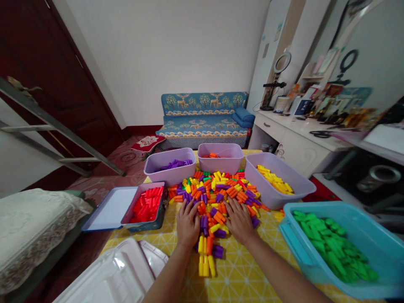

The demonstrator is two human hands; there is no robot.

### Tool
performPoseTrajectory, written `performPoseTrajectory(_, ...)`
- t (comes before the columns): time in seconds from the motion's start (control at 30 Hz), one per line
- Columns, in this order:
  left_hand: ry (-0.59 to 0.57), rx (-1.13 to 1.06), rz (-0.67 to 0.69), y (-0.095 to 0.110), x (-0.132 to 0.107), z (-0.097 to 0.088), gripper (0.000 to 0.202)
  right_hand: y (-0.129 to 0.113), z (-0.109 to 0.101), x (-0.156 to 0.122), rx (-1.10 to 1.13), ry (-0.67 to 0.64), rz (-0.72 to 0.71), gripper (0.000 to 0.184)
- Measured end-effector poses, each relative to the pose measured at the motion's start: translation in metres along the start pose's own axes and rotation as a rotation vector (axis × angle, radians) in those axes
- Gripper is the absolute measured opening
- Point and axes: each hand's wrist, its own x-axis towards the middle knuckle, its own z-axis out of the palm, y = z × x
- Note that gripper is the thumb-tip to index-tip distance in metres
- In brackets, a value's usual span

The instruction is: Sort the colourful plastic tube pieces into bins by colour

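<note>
A heap of mixed plastic building pieces [232, 191] in orange, yellow, purple, red and green lies on a yellow patterned tablecloth [236, 269]. My left hand [188, 223] rests palm down at the heap's left side, fingers spread over the pieces. On the heap's right side lies my right hand [239, 219], its fingers also stretched out and apart. Between the hands and nearer me are purple pieces [204, 224], orange pieces and several yellow pieces [205, 266]. Neither hand grips a piece that I can see; the undersides of both palms are hidden.
Behind the heap stand lilac bins with purple [177, 164], orange [213, 155] and yellow pieces [274, 179]. A hinged box of red pieces [147, 205] is at left, a turquoise tub of green pieces [334, 244] at right. White lids [113, 273] lie front left.
</note>
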Motion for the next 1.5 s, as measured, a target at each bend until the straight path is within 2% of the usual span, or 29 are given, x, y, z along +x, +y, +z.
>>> performPoseTrajectory(0.73,-0.011,-0.049,-0.008,-0.004,-0.001,0.002,0.04,0.0,0.001,0.0,0.014,0.007,0.014,0.053)
performPoseTrajectory(0.97,0.039,-0.02,-0.016,0.008,-0.001,-0.003,0.055,0.0,-0.001,0.0,0.037,0.004,0.023,0.052)
performPoseTrajectory(1.1,0.082,0.083,0.041,0.013,-0.001,-0.008,0.051,0.0,0.0,0.0,0.032,0.01,0.016,0.053)
performPoseTrajectory(1.2,0.058,0.119,0.085,0.012,-0.001,-0.008,0.044,0.001,0.0,0.0,0.03,0.012,0.015,0.053)
performPoseTrajectory(1.3,0.012,0.088,0.114,0.008,-0.001,-0.005,0.037,0.001,0.0,0.0,0.026,0.01,0.015,0.053)
performPoseTrajectory(1.5,0.077,-0.021,0.054,0.007,-0.001,-0.004,0.029,0.001,0.001,0.0,0.018,0.004,0.015,0.054)
